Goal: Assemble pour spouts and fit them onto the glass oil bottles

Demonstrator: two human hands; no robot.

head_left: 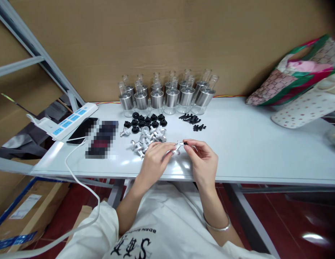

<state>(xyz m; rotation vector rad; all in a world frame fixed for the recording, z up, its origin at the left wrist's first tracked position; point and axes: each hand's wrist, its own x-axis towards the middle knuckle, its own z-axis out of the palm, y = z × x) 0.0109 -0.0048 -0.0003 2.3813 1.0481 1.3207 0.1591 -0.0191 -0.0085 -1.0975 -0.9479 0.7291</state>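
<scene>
My left hand [154, 160] pinches a small silver spout piece [178, 146] just above the front of the table. At the spout's right end, the fingertips of my right hand [204, 160] grip a small black plastic tip [185, 143]; whether it is seated on the spout I cannot tell. Beside my left hand lies a loose heap of similar silver spout pieces [150, 136]. Black ribbed stoppers [147, 121] are grouped behind that heap. Farther right lie black strip-like pieces [191, 118] and a cluster of short black tips [200, 127].
Two rows of glass bottles with metal sleeves [157, 98] stand at the back by the cardboard wall. Leftward are a power strip [72, 120], a black phone [82, 131] and a white cable [72, 172]. A patterned bag [281, 77] and a dotted white bottle [305, 102] lie right.
</scene>
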